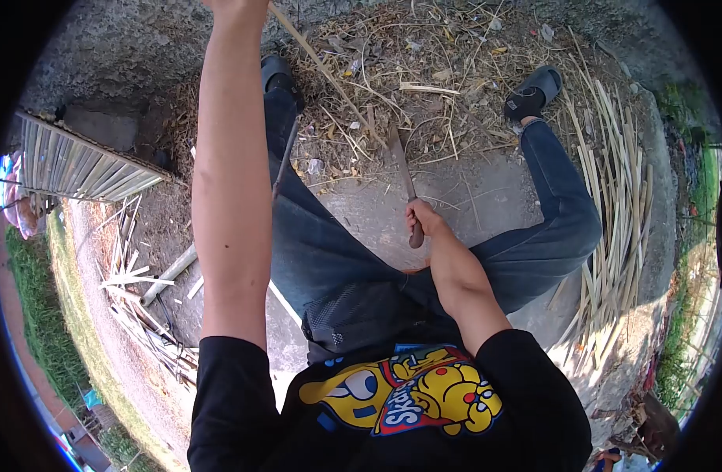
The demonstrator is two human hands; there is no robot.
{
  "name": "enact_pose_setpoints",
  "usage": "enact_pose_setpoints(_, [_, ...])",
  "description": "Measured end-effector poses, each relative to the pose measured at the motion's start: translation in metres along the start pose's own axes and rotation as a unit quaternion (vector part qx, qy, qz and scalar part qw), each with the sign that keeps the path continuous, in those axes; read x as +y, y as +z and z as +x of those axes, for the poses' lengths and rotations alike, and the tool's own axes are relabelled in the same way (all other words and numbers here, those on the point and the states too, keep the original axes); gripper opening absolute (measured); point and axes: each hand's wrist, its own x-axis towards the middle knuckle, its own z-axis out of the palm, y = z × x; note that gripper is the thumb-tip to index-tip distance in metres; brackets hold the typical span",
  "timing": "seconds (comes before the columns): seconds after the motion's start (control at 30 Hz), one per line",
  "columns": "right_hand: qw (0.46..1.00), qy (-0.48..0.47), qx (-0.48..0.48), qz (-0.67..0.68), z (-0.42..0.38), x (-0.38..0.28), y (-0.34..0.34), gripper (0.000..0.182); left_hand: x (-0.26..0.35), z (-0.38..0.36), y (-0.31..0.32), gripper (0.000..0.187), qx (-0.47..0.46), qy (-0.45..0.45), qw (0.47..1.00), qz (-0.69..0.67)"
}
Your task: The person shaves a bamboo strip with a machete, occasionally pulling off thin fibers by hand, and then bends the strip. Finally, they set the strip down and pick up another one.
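Note:
In the head view my right hand (421,215) is wrapped round the wooden handle of a knife (402,167), its long blade pointing away from me. My left arm reaches far up, and only part of my left hand (238,3) shows at the top edge, its fingers out of frame. From that hand a long, thin bamboo strip (329,76) slants down to the right. Its lower end comes right beside the blade near the tip.
Split bamboo strips (613,204) lie in a long bundle on the right. More strips and a bamboo pole (169,275) are at left, below a slatted bamboo panel (85,161). Shavings and dry leaves (424,63) litter the ground between my feet.

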Motion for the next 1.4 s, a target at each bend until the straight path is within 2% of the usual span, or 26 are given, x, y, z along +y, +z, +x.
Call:
enact_pose_setpoints(0.03, [1.0,-0.001,-0.002,-0.001,-0.002,-0.001,0.001,0.013,0.0,0.0,-0.005,0.053,-0.001,-0.025,0.999,-0.039])
enact_pose_setpoints(0.13, [0.998,-0.014,-0.019,0.059,-0.004,-0.009,0.005,0.012,0.006,0.003,-0.023,0.053,-0.02,-0.028,0.997,-0.074])
enact_pose_setpoints(0.23, [0.994,-0.08,0.027,0.066,-0.014,-0.03,0.01,0.011,0.008,0.01,-0.046,0.045,-0.023,-0.031,0.998,-0.045])
enact_pose_setpoints(0.3, [0.982,-0.168,0.047,0.069,-0.021,-0.047,0.014,0.011,0.009,0.02,-0.066,0.041,-0.032,-0.033,0.998,-0.038])
enact_pose_setpoints(0.33, [0.982,-0.169,0.045,0.069,-0.024,-0.054,0.018,0.011,0.006,0.019,-0.072,0.041,-0.033,-0.031,0.998,-0.038])
enact_pose_setpoints(0.43, [0.952,-0.27,0.074,0.125,-0.04,-0.077,0.027,0.012,0.029,0.016,-0.095,0.046,0.006,-0.07,0.997,-0.036])
enact_pose_setpoints(0.5, [0.941,-0.3,0.088,0.13,-0.063,-0.094,0.042,0.013,0.067,0.014,-0.124,0.049,0.026,-0.062,0.997,-0.045])
enact_pose_setpoints(0.6, [0.93,-0.337,0.096,0.111,-0.087,-0.11,0.061,0.023,0.115,0.036,-0.22,0.051,0.028,-0.067,0.986,-0.148])
enact_pose_setpoints(0.7, [0.919,-0.366,0.07,0.133,-0.132,-0.137,0.102,0.026,0.162,0.015,-0.293,0.041,0.058,-0.058,0.966,-0.245])
enact_pose_setpoints(0.8, [0.893,-0.411,0.008,0.181,-0.16,-0.156,0.133,0.025,0.197,-0.012,-0.36,0.036,0.144,-0.051,0.951,-0.268])
enact_pose_setpoints(0.87, [0.877,-0.445,-0.021,0.181,-0.165,-0.172,0.145,0.022,0.218,-0.032,-0.401,0.035,0.152,-0.022,0.934,-0.324])
enact_pose_setpoints(0.9, [0.85,-0.479,-0.077,0.207,-0.167,-0.178,0.151,0.021,0.226,-0.04,-0.42,0.035,0.149,-0.007,0.927,-0.344])
enact_pose_setpoints(0.93, [0.85,-0.48,-0.081,0.203,-0.175,-0.182,0.158,0.021,0.231,-0.048,-0.439,0.035,0.146,0.009,0.919,-0.365])
enact_pose_setpoints(0.97, [0.838,-0.491,-0.099,0.217,-0.186,-0.186,0.166,0.022,0.233,-0.058,-0.459,0.032,0.124,-0.006,0.92,-0.371])
enact_pose_setpoints(1.0, [0.825,-0.502,-0.118,0.231,-0.193,-0.189,0.173,0.024,0.23,-0.067,-0.472,0.038,0.057,-0.049,0.948,-0.31])
enact_pose_setpoints(1.03, [0.823,-0.501,-0.131,0.234,-0.197,-0.191,0.177,0.026,0.228,-0.079,-0.486,0.045,0.216,-0.13,0.95,-0.186])
enact_pose_setpoints(1.07, [0.823,-0.503,-0.133,0.229,-0.2,-0.191,0.182,0.026,0.228,-0.097,-0.452,0.059,0.364,-0.206,0.907,-0.057])
enact_pose_setpoints(1.13, [0.808,-0.538,-0.123,0.208,-0.206,-0.192,0.19,0.026,0.222,-0.139,-0.427,0.073,0.434,-0.412,0.8,-0.029])
enact_pose_setpoints(1.2, [0.809,-0.545,-0.113,0.191,-0.21,-0.196,0.191,0.029,0.214,-0.199,-0.382,0.055,0.229,-0.46,0.838,0.183])
enact_pose_setpoints(1.23, [0.813,-0.548,-0.106,0.166,-0.209,-0.198,0.191,0.029,0.205,-0.216,-0.383,0.045,0.096,-0.379,0.867,0.309])
enact_pose_setpoints(1.27, [0.817,-0.551,-0.102,0.14,-0.208,-0.2,0.19,0.028,0.2,-0.231,-0.384,0.035,-0.037,-0.282,0.861,0.422])
enact_pose_setpoints(1.3, [0.818,-0.549,-0.106,0.132,-0.209,-0.2,0.19,0.028,0.195,-0.217,-0.357,0.023,-0.148,0.019,0.821,0.55])
enact_pose_setpoints(1.33, [0.825,-0.542,-0.108,0.119,-0.21,-0.202,0.191,0.028,0.193,-0.201,-0.335,0.03,-0.158,0.073,0.783,0.598])
enact_pose_setpoints(1.37, [0.828,-0.538,-0.111,0.108,-0.212,-0.206,0.191,0.027,0.189,-0.183,-0.322,0.034,-0.189,0.068,0.772,0.603])
enact_pose_setpoints(1.4, [0.828,-0.539,-0.115,0.104,-0.214,-0.207,0.192,0.027,0.187,-0.169,-0.312,0.04,-0.235,0.028,0.736,0.634])
